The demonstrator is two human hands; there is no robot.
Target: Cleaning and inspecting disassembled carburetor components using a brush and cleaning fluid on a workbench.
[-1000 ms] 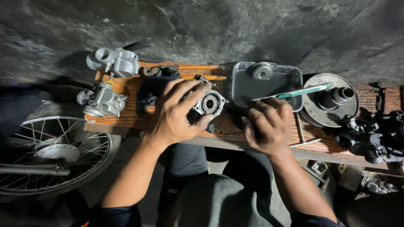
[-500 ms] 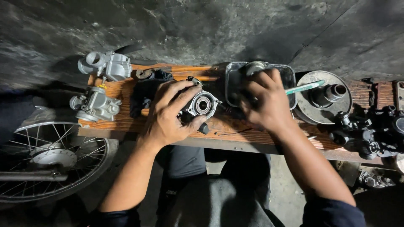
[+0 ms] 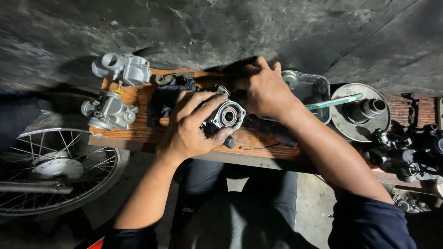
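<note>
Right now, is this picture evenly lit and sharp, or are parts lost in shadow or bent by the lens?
Head view: light falls on the wooden board, both hands and the silver carburettors; the lower corners and the dark parts at right sink into shadow. The left hand and its metal housing look sharp. The spoked wheel curves, suggesting wide-lens distortion.

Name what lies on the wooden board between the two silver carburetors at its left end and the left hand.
In the head view, a crumpled black cloth lies between the carburetors and the left hand, on the wooden board.
</note>
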